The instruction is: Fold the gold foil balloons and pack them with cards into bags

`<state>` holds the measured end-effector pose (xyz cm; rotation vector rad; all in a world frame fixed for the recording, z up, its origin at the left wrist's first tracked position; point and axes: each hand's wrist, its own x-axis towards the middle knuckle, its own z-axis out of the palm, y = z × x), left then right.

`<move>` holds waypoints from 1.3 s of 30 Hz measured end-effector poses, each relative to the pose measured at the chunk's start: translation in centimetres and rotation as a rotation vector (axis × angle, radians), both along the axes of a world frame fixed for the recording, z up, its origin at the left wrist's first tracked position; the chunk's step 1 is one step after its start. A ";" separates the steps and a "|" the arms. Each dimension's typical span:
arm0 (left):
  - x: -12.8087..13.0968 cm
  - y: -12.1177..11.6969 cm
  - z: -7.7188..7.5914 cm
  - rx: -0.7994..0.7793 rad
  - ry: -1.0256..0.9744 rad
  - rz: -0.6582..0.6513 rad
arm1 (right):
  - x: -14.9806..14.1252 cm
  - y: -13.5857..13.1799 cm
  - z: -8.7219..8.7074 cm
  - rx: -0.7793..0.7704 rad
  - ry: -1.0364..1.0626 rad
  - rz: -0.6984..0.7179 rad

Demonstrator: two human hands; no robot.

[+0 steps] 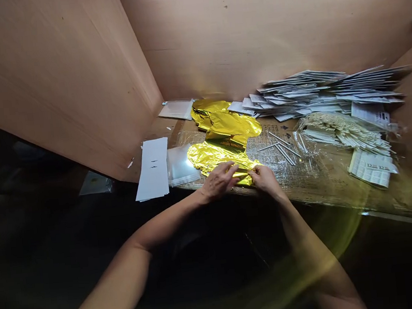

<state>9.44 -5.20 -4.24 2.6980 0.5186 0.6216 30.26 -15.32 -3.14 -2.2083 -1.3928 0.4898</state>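
Directly in front of me lies a flat, crinkled gold foil balloon [209,156] at the table's front edge. My right hand [265,179] pinches its near right edge between thumb and fingers. With curled fingers, my left hand [218,178] grips the near edge of the same foil, a short way to the left. Part of the foil there is folded and hidden by the fingers. Behind it, more flat gold foil balloons [230,123] lie in an overlapping pile.
Left of the foil are clear plastic bags [183,164] and white printed cards [152,169]. Several loose white sticks [282,149] lie to the right, near a bagged bundle of sticks [349,128] and folded leaflets [371,167]. Flat white packets [305,91] heap against the wooden back panel [270,27].
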 end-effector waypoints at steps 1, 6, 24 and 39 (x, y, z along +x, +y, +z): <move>-0.2 -0.1 -0.2 0.051 -0.004 -0.075 | 0.3 0.3 0.0 -0.017 0.012 0.017; -2.0 -1.9 -2.7 0.174 0.060 -0.272 | -1.2 -3.9 0.4 -0.028 -0.089 0.025; -2.9 -2.6 -0.6 -1.048 -0.398 0.319 | 1.9 1.9 2.5 -0.236 0.386 0.235; -5.8 -6.7 1.3 -1.508 -0.441 0.032 | -8.7 -6.8 0.4 0.157 1.206 -0.050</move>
